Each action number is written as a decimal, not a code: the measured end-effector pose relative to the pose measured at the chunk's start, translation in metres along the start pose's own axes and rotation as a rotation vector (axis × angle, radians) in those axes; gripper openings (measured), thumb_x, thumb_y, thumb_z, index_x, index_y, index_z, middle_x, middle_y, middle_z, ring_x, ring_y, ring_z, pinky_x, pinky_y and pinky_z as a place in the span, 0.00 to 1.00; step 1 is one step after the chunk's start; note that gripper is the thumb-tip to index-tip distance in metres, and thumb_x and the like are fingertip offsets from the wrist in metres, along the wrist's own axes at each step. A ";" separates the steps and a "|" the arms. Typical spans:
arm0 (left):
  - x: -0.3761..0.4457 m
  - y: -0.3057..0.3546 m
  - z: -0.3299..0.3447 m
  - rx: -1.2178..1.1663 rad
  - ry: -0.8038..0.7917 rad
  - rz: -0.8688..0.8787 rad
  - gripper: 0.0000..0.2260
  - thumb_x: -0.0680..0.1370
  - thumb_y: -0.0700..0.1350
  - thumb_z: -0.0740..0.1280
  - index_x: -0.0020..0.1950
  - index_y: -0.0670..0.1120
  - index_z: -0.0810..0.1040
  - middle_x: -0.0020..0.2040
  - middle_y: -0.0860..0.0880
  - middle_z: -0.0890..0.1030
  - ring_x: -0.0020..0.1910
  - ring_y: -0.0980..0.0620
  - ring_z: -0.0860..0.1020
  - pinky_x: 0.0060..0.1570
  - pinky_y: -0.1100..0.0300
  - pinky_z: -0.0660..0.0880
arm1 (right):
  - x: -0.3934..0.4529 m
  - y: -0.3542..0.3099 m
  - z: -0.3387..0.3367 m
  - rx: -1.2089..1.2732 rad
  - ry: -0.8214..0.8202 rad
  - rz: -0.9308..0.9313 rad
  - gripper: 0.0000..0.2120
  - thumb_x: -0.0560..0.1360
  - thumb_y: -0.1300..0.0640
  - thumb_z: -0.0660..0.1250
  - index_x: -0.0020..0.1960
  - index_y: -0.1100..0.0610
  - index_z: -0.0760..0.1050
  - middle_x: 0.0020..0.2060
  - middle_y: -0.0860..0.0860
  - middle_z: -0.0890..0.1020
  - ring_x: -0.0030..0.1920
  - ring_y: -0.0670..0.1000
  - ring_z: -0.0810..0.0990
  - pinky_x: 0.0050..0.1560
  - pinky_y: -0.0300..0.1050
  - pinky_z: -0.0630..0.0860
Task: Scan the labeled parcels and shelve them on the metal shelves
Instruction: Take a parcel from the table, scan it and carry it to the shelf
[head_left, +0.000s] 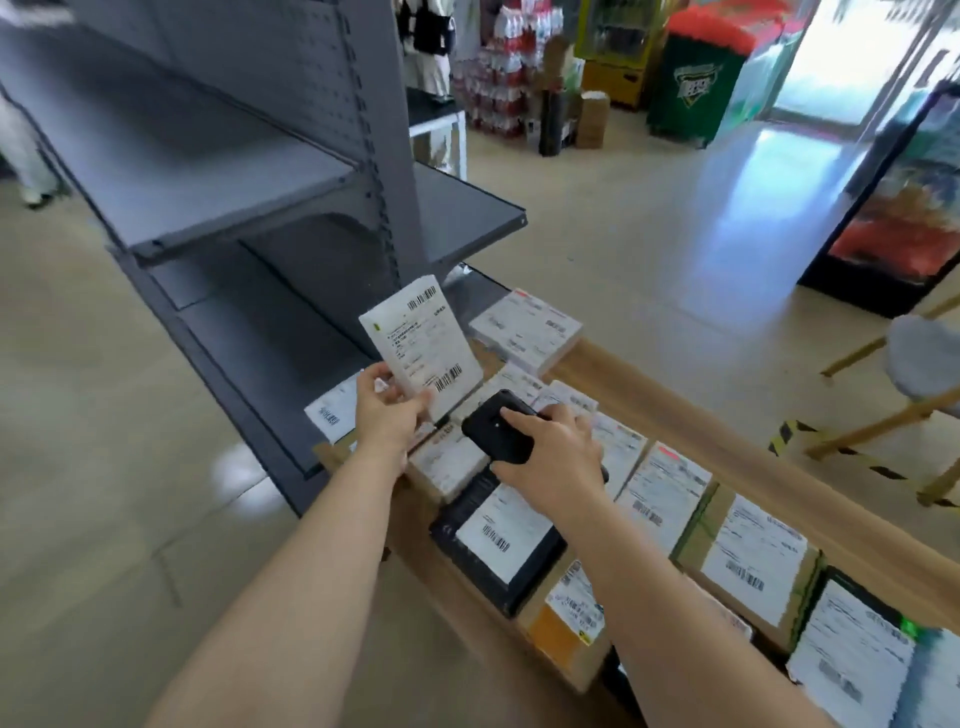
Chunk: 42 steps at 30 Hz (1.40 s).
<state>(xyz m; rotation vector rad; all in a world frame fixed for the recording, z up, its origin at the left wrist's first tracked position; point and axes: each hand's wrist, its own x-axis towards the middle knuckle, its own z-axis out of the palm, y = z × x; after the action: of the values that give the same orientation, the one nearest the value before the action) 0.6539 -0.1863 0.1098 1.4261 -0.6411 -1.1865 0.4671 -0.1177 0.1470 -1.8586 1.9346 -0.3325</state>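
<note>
A white labeled parcel (422, 341) was held upright above the worktop (727, 415) in the left hand (387, 410), its grip closed on the lower left corner. A black scanner (498, 426) was clasped in the right hand (550, 447), forefinger laid along its top, just right of the parcel, with the metal shelves (234, 197) to the left.

Metal shelves (249, 171) at left, tabletop (691, 415) to their right, labeled parcels (753, 551) lying on it

Both forearms bare, no sleeves; left hand (387, 413) and right hand (553, 454) ungloved
</note>
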 end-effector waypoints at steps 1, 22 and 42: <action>0.004 0.003 -0.023 -0.030 0.038 0.005 0.22 0.75 0.33 0.73 0.59 0.54 0.69 0.54 0.47 0.81 0.49 0.49 0.82 0.42 0.53 0.82 | 0.002 -0.015 0.008 0.001 -0.015 -0.034 0.29 0.74 0.44 0.68 0.73 0.36 0.64 0.64 0.50 0.67 0.62 0.56 0.63 0.64 0.55 0.64; 0.098 0.122 -0.654 -0.591 0.561 0.011 0.24 0.75 0.42 0.74 0.69 0.51 0.71 0.52 0.49 0.85 0.49 0.47 0.83 0.41 0.54 0.79 | 0.062 -0.602 0.311 0.159 -0.117 -0.614 0.30 0.70 0.47 0.73 0.71 0.40 0.70 0.67 0.50 0.68 0.65 0.55 0.64 0.63 0.53 0.63; 0.529 0.402 -0.824 -0.555 0.457 0.029 0.21 0.78 0.37 0.70 0.70 0.48 0.71 0.55 0.44 0.84 0.46 0.47 0.84 0.34 0.52 0.82 | 0.412 -0.992 0.340 0.257 0.036 -0.694 0.31 0.70 0.46 0.74 0.71 0.39 0.69 0.65 0.49 0.69 0.64 0.55 0.64 0.66 0.55 0.65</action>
<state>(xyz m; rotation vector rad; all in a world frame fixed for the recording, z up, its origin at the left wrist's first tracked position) 1.6798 -0.4211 0.2261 1.1417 -0.0044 -0.8757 1.5013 -0.5531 0.2461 -2.2866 1.1323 -0.7835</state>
